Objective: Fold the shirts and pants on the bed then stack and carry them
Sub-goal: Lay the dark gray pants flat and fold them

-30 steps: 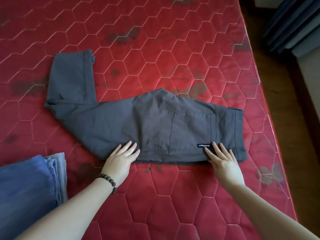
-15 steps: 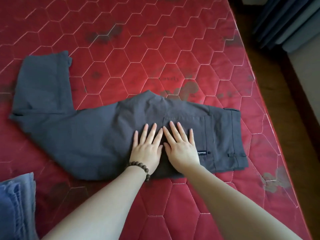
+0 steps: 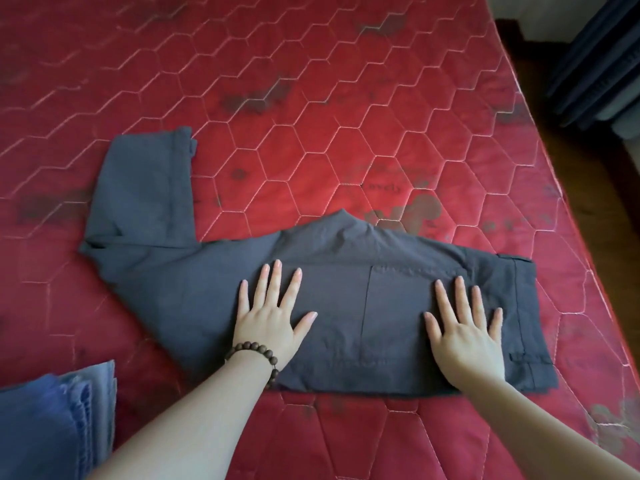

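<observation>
Dark grey thin-fabric pants [image 3: 346,289] lie flat on the red quilted mattress [image 3: 311,98], halved lengthwise, waistband at the right, the leg end bent away at the left; folded blue denim garment [image 3: 52,420] sits near-left.

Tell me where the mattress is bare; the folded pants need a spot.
Bare red mattress lies beyond the grey pants, and in the pocket right of their turned-up leg. A narrower strip runs along the near edge between the forearms. Near left is crowded by blue folded clothes; both hands press the pants.

Blue folded clothes [image 3: 52,427] cropped bottom-left
</observation>
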Demonstrator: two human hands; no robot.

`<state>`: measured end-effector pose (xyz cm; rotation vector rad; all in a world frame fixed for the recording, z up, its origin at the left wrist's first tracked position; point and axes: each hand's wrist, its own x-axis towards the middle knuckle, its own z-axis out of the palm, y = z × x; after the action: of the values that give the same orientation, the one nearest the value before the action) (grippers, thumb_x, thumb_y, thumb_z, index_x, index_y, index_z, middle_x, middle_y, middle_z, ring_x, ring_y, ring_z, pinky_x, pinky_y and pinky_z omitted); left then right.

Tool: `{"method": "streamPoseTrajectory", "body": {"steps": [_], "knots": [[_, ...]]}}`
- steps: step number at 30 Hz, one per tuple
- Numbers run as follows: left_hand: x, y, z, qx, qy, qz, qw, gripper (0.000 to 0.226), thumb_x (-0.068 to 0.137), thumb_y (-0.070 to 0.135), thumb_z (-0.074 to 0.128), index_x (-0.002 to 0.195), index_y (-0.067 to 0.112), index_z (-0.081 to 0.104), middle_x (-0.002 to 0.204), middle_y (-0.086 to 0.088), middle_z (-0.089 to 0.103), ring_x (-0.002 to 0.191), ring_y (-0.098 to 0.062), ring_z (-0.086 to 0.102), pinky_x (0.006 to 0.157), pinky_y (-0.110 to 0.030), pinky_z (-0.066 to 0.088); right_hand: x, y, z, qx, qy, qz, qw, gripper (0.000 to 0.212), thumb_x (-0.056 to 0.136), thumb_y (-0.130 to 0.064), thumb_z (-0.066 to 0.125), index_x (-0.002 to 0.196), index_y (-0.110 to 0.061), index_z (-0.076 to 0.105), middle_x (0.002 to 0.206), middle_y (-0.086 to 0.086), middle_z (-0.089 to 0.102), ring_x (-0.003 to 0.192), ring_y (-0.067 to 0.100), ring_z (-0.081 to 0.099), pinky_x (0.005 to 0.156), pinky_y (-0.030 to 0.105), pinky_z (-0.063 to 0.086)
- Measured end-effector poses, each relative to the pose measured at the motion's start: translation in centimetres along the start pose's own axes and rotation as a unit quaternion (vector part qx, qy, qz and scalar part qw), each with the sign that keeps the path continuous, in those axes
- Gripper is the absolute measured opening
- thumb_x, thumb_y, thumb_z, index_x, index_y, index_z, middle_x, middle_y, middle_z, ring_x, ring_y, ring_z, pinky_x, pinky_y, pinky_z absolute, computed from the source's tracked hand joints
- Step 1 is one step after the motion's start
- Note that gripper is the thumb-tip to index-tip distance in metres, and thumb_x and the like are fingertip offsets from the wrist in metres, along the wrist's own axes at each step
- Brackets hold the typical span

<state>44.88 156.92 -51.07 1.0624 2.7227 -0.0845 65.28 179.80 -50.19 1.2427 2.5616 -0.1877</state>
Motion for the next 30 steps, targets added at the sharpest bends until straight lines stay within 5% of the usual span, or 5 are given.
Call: {"method": "streamPoseTrajectory", "body": {"steps": [4, 10, 18, 23, 30], "knots": [[-1.0, -6.3, -1.1, 0.020, 0.003, 0.002, 1.000, 0.080, 0.084, 0.066, -0.004, 0.151, 0.022, -0.005, 0.160, -0.005, -0.003, 0.148, -0.019, -0.003, 0.118, -0.048, -0.004, -1.4, -5.1, -0.2, 0.043, 0.039, 0.019, 0.998, 0.061, 0.098, -0.045, 0.023, 0.154, -0.025, 0.010, 0.161, -0.001, -0.005, 0.148, 0.018, -0.009, 0.117, 0.053, -0.005], [-1.0, -12.6, -3.1, 0.013, 0.082, 0.055, 0.995, 0.061, 0.090, 0.035, 0.053, 0.145, 0.012, 0.037, 0.152, -0.006, 0.036, 0.144, -0.020, 0.025, 0.118, -0.049, 0.010, -2.7, -23.7, -0.8, 0.122, 0.108, -0.253, 0.954, 0.059, 0.097, -0.026, 0.048, 0.151, -0.019, 0.026, 0.160, 0.004, 0.014, 0.148, 0.020, 0.004, 0.117, 0.056, 0.007], [3.1, -24.8, -4.7, -0.014, -0.033, -0.025, 0.999, 0.086, 0.086, 0.065, 0.045, 0.151, 0.017, 0.015, 0.159, 0.002, 0.015, 0.146, -0.014, 0.010, 0.119, -0.044, 0.004, 0.0, -35.9, 1.1, 0.017, 0.060, -0.277, 0.959, 0.064, 0.097, -0.057, 0.013, 0.153, -0.030, 0.002, 0.162, -0.002, 0.002, 0.148, 0.018, -0.009, 0.117, 0.051, -0.010], [4.8, -28.6, -5.1, -0.012, -0.025, 0.061, 0.998, 0.077, 0.066, 0.076, 0.059, 0.121, 0.024, 0.046, 0.104, 0.005, 0.058, 0.109, -0.021, 0.050, 0.103, -0.036, 0.023, -0.4, -35.9, 2.1, 0.027, 0.122, -0.268, 0.955, 0.063, 0.095, -0.053, 0.024, 0.151, -0.026, 0.024, 0.157, 0.000, 0.027, 0.147, 0.019, 0.015, 0.119, 0.050, 0.006], [5.0, -31.1, -6.8, 0.072, -0.133, 0.118, 0.981, 0.049, 0.068, 0.071, 0.063, 0.073, 0.026, 0.044, 0.071, 0.012, 0.052, 0.080, -0.017, 0.056, 0.082, -0.032, 0.030, -0.5, -35.7, 2.0, 0.044, 0.132, -0.259, 0.956, 0.070, 0.093, -0.054, 0.025, 0.152, -0.016, 0.023, 0.158, 0.003, 0.025, 0.148, 0.017, 0.014, 0.120, 0.045, 0.006]]}}
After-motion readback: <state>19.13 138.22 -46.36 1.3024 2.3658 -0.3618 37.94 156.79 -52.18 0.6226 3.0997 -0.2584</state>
